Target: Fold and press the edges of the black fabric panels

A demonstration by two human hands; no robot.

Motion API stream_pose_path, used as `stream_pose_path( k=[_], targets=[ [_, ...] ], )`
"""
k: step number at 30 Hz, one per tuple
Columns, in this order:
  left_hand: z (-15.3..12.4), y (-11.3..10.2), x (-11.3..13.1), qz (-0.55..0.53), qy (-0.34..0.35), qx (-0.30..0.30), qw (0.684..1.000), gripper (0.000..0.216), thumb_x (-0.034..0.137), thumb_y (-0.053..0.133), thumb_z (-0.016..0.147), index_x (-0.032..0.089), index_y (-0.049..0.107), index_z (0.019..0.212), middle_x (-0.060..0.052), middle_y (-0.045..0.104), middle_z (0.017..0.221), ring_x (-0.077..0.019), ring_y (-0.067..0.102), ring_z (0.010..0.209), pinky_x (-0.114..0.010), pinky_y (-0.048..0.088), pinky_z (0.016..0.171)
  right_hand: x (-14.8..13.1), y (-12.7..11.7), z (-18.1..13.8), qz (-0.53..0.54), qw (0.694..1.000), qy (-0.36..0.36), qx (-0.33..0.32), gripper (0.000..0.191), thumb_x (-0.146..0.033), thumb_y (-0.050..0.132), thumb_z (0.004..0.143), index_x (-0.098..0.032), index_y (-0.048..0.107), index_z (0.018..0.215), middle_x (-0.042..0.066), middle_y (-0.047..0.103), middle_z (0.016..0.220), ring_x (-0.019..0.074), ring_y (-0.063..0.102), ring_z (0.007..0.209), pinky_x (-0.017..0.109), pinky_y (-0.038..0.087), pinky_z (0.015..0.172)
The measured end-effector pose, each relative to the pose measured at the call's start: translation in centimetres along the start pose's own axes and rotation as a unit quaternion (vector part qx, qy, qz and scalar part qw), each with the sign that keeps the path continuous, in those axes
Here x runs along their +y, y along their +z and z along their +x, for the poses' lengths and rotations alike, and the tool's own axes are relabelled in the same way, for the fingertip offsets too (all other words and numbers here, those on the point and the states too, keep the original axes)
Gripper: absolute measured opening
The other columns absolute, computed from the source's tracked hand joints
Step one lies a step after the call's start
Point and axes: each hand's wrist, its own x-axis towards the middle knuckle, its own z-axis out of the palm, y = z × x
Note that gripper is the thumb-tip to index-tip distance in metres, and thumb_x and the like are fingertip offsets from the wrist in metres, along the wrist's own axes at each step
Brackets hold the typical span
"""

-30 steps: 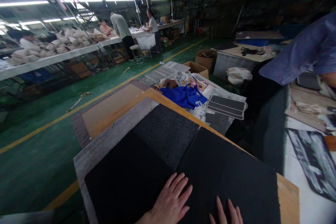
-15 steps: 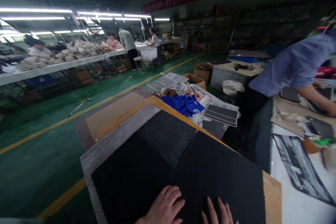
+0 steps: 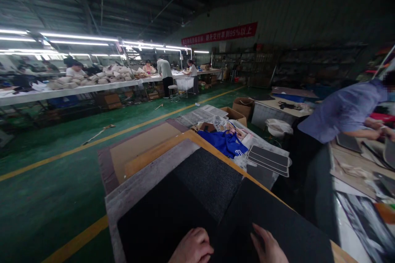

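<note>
Black flat sheets [image 3: 277, 222] lie on a worktable in front of me, with a rough-textured dark section [image 3: 210, 176] between the smoother parts. Near the seam between the sheets, my left hand [image 3: 191, 247] rests on the black surface, its fingers loosely bent and close together. To the right of it, my right hand [image 3: 269, 245] touches the right-hand black sheet, thumb and fingers slightly apart. Neither hand visibly grips anything. Under the black sheets shows a grey board [image 3: 115, 213]. The lower parts of both hands are cut off by the frame.
A wooden board edge [image 3: 145, 164] borders my work. Beyond lie a blue cloth bag [image 3: 224, 143] and stacked dark panels [image 3: 268, 160]. At right, a co-worker in a blue shirt [image 3: 342, 111] leans over another table [image 3: 348, 189]. Green floor [image 3: 70, 185] is at left.
The view has tilted up, so the scene sits lower. My right hand's fingers, spread before, are now drawn closer together, and my left fingers are more bent. The co-worker's arms have moved.
</note>
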Motion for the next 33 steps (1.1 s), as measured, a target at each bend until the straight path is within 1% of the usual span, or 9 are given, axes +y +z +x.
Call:
stream_pose_path(
  k=[3,7,12,17,22,26,30,32,33],
  targets=[
    [1.9,-3.8,-3.7,-0.043,-0.067,0.031,0.996,0.019,0.011,0.061,0.082,0.024,0.067,0.095,-0.001,0.063,0.093,-0.0154,0.059,0.09,-0.027,0.049,0.082,-1.5,0.1,8.5,-0.036,0.999,-0.01,-0.037,0.04,-0.036,0.035,0.094,-0.016,0.062,0.114,0.01,0.063,0.112,0.0242,0.062,0.103,0.035,0.051,0.088],
    [3.9,-7.5,-9.4,-0.106,-0.116,0.06,0.986,0.022,0.011,0.052,0.088,0.023,0.067,0.099,-0.002,0.063,0.093,-0.0145,0.06,0.089,-0.026,0.049,0.08,-3.6,3.0,18.7,-0.075,0.995,0.002,-0.06,0.034,-0.027,0.042,0.092,-0.012,0.061,0.116,0.014,0.062,0.112,0.0268,0.06,0.105,0.037,0.047,0.09],
    [6.3,-8.8,-16.8,-0.153,-0.166,0.078,0.971,0.021,0.014,0.05,0.091,0.022,0.066,0.1,-0.001,0.064,0.095,-0.0125,0.062,0.088,-0.024,0.049,0.081,-4.4,6.8,25.1,-0.114,0.988,0.036,-0.095,0.028,-0.026,0.057,0.089,-0.011,0.062,0.112,0.013,0.062,0.106,0.0273,0.059,0.101,0.037,0.046,0.086],
    [10.8,-9.4,-22.0,-0.108,-0.163,0.074,0.978,0.023,0.016,0.048,0.091,0.02,0.066,0.103,-0.003,0.066,0.098,-0.0149,0.064,0.092,-0.028,0.051,0.086,-4.1,7.7,27.2,-0.115,0.983,0.04,-0.137,0.021,-0.024,0.063,0.088,-0.013,0.063,0.105,0.008,0.062,0.099,0.0218,0.059,0.095,0.036,0.047,0.083],
    [16.3,-9.6,-24.9,-0.079,-0.134,0.056,0.986,0.026,0.016,0.047,0.091,0.02,0.063,0.111,-0.006,0.063,0.109,-0.0178,0.061,0.103,-0.032,0.048,0.094,-4.6,7.3,28.1,-0.101,0.984,0.035,-0.146,0.012,-0.017,0.063,0.083,-0.015,0.065,0.094,0.007,0.063,0.095,0.0203,0.059,0.09,0.031,0.045,0.078],
    [21.2,-9.5,-25.6,-0.054,-0.076,0.003,0.996,0.038,0.014,0.053,0.086,0.02,0.056,0.124,-0.008,0.055,0.124,-0.0205,0.055,0.114,-0.037,0.043,0.101,-6.1,6.5,27.5,-0.07,0.986,0.015,-0.149,0.008,-0.016,0.057,0.084,-0.019,0.061,0.09,0.004,0.063,0.093,0.0182,0.061,0.082,0.027,0.043,0.07],
    [26.6,-9.6,-24.8,-0.043,0.013,-0.085,0.995,0.066,0.01,0.064,0.075,0.02,0.045,0.137,-0.009,0.045,0.142,-0.0232,0.037,0.134,-0.038,0.028,0.112,-8.0,4.8,26.0,-0.025,0.986,-0.025,-0.166,0.009,-0.02,0.051,0.087,-0.022,0.058,0.092,-0.001,0.065,0.089,0.0168,0.063,0.082,0.026,0.042,0.068],
    [29.0,-9.8,-24.5,-0.042,0.05,-0.144,0.987,0.071,0.01,0.073,0.065,0.022,0.052,0.131,-0.006,0.05,0.139,-0.025,0.038,0.133,-0.037,0.025,0.112,-8.9,3.8,25.1,-0.015,0.984,-0.039,-0.171,0.009,-0.023,0.05,0.087,-0.023,0.058,0.092,-0.001,0.065,0.086,0.0181,0.063,0.079,0.028,0.042,0.066],
    [30.0,-9.9,-24.4,-0.042,0.061,-0.175,0.982,0.064,0.011,0.075,0.061,0.023,0.059,0.122,-0.005,0.057,0.13,-0.0251,0.044,0.128,-0.037,0.026,0.111,-9.3,3.4,24.7,-0.01,0.984,-0.044,-0.173,0.009,-0.024,0.05,0.087,-0.024,0.058,0.092,-0.001,0.065,0.085,0.0186,0.063,0.078,0.029,0.041,0.065]
  ],
)
